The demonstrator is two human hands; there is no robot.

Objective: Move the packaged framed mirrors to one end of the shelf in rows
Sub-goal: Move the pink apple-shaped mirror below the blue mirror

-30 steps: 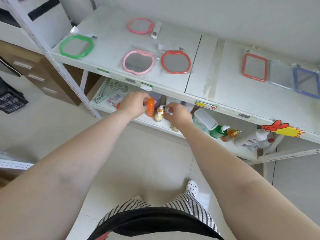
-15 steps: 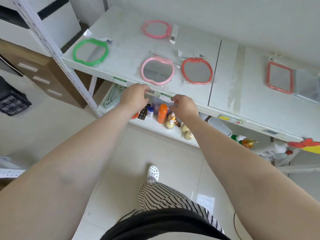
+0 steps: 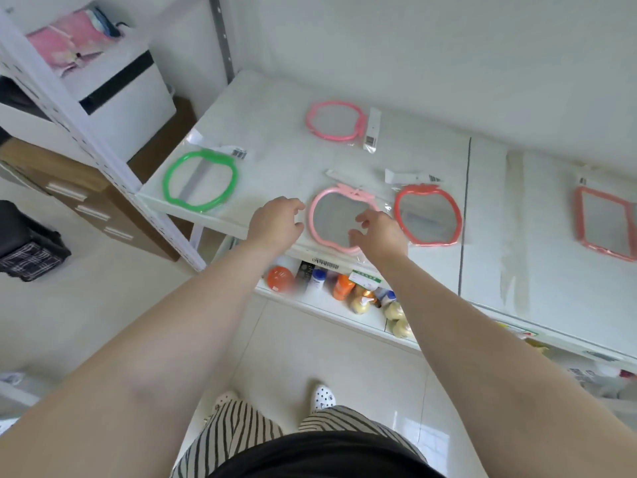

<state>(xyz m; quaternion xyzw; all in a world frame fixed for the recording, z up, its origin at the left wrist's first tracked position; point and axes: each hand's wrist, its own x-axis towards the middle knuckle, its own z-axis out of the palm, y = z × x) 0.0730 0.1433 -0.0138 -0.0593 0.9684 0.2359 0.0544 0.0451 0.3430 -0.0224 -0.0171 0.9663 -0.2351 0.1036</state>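
On the white shelf top [image 3: 275,157] lie several packaged apple-shaped mirrors: a green one [image 3: 200,181] at the left front, a pink one [image 3: 335,120] at the back, a pale pink one [image 3: 336,219] at the front edge and a red one [image 3: 427,213] beside it. A red rectangular mirror [image 3: 605,222] lies far right. My left hand [image 3: 275,220] hovers at the pale pink mirror's left side, fingers apart. My right hand [image 3: 377,232] is over that mirror's lower right, fingers spread, holding nothing.
Below the top shelf a lower shelf [image 3: 320,301] holds orange and yellow bottles [image 3: 344,286]. A wooden drawer cabinet [image 3: 86,198] and a white box [image 3: 120,88] stand to the left, behind a metal rack post [image 3: 113,160]. A dark bag [image 3: 27,243] sits on the floor.
Both hands rose from the lower shelf's bottles to the top shelf's front edge and now reach over the pale pink mirror. The view has shifted left.
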